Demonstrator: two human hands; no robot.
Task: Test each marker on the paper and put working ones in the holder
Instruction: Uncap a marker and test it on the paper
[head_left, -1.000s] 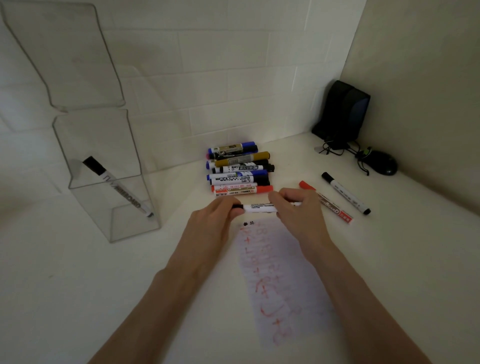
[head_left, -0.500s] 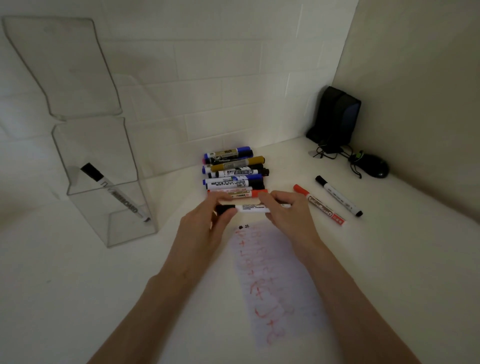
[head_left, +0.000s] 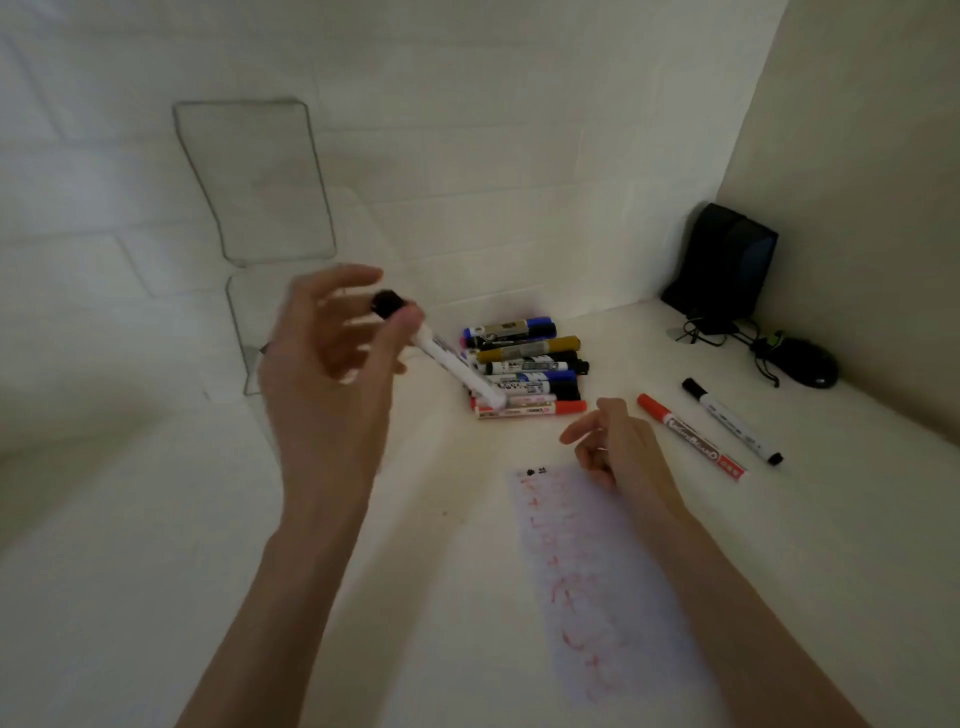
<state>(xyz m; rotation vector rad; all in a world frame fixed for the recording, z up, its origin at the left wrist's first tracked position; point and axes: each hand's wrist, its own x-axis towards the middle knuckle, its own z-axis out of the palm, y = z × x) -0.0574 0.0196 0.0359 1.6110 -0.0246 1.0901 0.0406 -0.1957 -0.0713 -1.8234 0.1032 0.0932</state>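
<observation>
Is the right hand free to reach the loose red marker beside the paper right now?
Probably yes: the right hand holds nothing, and the red marker lies in the open just beside it with nothing between them.

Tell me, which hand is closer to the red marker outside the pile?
Right. The right hand is just beside the red marker, by the paper's top edge. The left hand is raised far to the other side, holding a black-capped marker.
</observation>
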